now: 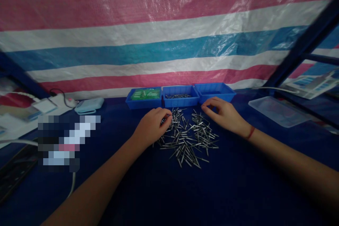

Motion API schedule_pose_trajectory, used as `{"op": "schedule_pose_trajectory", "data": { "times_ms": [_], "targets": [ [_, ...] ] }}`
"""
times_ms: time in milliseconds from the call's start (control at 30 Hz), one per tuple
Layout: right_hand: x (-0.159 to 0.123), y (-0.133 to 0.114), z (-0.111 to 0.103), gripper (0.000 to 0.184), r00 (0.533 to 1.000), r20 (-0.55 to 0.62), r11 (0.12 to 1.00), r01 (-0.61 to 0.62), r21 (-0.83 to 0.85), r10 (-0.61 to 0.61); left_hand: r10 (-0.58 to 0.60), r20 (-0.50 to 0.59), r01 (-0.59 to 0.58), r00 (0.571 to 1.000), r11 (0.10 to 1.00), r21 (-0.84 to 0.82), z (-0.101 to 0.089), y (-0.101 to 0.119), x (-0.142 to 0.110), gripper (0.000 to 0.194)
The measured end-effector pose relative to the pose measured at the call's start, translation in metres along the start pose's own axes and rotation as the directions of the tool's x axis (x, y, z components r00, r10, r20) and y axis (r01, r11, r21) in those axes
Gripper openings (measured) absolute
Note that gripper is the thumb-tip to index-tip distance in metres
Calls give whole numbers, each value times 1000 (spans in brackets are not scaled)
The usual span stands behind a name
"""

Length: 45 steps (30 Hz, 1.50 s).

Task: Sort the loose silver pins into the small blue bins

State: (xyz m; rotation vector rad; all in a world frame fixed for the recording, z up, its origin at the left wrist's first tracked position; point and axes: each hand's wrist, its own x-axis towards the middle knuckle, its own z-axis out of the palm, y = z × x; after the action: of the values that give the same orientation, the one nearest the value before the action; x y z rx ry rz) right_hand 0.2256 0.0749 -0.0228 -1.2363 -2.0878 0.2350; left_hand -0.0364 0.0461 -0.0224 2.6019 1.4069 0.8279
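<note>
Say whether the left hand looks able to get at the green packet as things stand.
Probably yes: the left hand is just in front of the left blue bin, where the green packet shows through the open top, with nothing visible blocking the way.

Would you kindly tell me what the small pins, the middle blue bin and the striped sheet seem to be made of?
Small pins: probably metal, fairly shiny, judging by their silvery glints.
Middle blue bin: likely moulded plastic, smooth, with thin, evenly coloured walls.
Striped sheet: apparently woven plastic, glossy, given its wrinkles and bright reflections.
</note>
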Motion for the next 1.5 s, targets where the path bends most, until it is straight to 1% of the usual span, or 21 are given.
{"op": "schedule_pose_trajectory", "data": {
  "times_ms": [67,133,200,267,367,467,533,600,700,767,967,1133,1200,1267,1367,1500],
  "targets": [
    [-3,14,0,24,992,8,991,-122,49,122,32,32,-32,999,999,4,2,2,-1,15],
    [-1,23,-1,27,976,19,969,-219,112,218,56,57,-56,997,998,5,4,4,-1,15],
    [1,28,-2,29,964,40,949,-265,168,262,69,72,-70,995,998,2,4,6,-1,16],
    [3,28,-3,29,958,63,935,-287,206,280,77,79,-76,994,997,-12,5,9,-1,16],
    [0,26,1,27,960,89,937,-277,213,264,106,91,-101,990,993,-56,7,20,-1,15],
    [-5,26,7,24,962,114,939,-268,217,249,190,133,-180,973,980,-85,13,35,0,15],
    [-6,25,10,23,963,125,941,-261,215,238,248,165,-241,955,969,-62,16,43,2,15],
    [-7,24,12,22,965,128,944,-253,210,230,271,186,-275,944,961,-6,19,48,5,16],
    [-7,22,12,21,966,123,949,-247,197,226,255,188,-273,949,959,75,22,50,10,17],
    [-8,21,12,21,967,118,951,-243,190,224,254,181,-274,950,957,92,23,51,12,17],
    [-8,18,11,20,972,107,957,-225,182,208,335,172,-341,926,940,2,27,62,16,16],
    [-8,18,11,19,975,112,960,-209,185,191,323,185,-325,928,945,-19,31,75,21,18],
    [-8,18,12,19,975,114,961,-208,184,190,309,180,-315,934,949,4,32,76,25,17],
    [-8,17,12,20,975,115,961,-209,182,190,293,166,-303,942,952,40,31,71,31,17],
    [-8,16,11,19,975,114,961,-209,178,191,257,154,-276,954,954,115,30,57,44,20],
    [-8,15,11,19,975,114,963,-208,170,191,195,180,-226,964,959,172,33,35,60,19]
  ]
}}
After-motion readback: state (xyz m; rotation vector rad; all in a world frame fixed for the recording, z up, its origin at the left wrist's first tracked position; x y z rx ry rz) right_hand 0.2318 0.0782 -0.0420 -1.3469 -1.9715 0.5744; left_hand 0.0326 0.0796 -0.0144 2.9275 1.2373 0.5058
